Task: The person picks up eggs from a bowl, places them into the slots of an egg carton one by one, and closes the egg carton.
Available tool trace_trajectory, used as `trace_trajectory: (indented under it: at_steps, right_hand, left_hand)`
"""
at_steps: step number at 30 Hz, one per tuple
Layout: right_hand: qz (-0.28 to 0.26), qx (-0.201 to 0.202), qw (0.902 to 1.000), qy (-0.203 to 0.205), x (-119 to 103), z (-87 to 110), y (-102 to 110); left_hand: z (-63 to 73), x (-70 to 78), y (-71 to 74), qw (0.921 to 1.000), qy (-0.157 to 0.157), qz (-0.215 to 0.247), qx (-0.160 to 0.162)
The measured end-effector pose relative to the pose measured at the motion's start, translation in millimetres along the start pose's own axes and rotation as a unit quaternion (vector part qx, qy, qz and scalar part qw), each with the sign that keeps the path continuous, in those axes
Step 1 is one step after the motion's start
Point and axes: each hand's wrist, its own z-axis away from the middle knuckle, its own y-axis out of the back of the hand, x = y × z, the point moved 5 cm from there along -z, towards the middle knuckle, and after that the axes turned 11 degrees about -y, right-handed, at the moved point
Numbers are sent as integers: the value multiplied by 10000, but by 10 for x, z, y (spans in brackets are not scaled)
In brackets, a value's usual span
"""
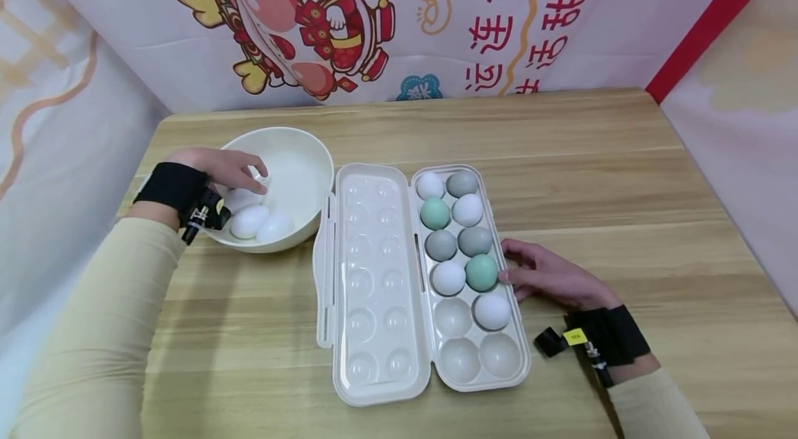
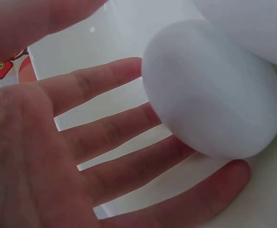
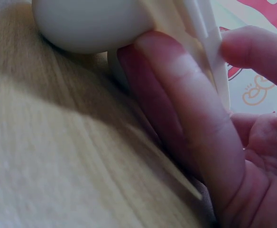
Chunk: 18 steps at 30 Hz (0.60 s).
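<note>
My left arm [image 1: 102, 328] stretches forward from the lower left, and my left hand [image 1: 229, 167] dips into the bowl [image 1: 302, 169], palm facing a white egg [image 2: 212, 90] there. Its fingers spread almost straight, tips against the shell, not closed around it. My right arm [image 1: 654, 404] slants in from the lower right; my right hand [image 1: 555, 276] pinches the right rim of the egg carton [image 1: 479, 375], some fingers tucked underneath. The carton lies open beside the bowl, nine eggs in its cups.
</note>
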Motion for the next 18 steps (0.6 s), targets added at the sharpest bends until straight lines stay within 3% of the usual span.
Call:
trace_trajectory:
  at_steps: [12, 18]
  right_hand:
    - [28, 22, 10000, 13, -16, -3, 5]
    - [8, 57, 10000, -15, -20, -3, 15]
  left_hand:
    - [-66, -56, -28, 9997, -169, -160, 119]
    - [-92, -59, -70, 9995, -203, 24, 247]
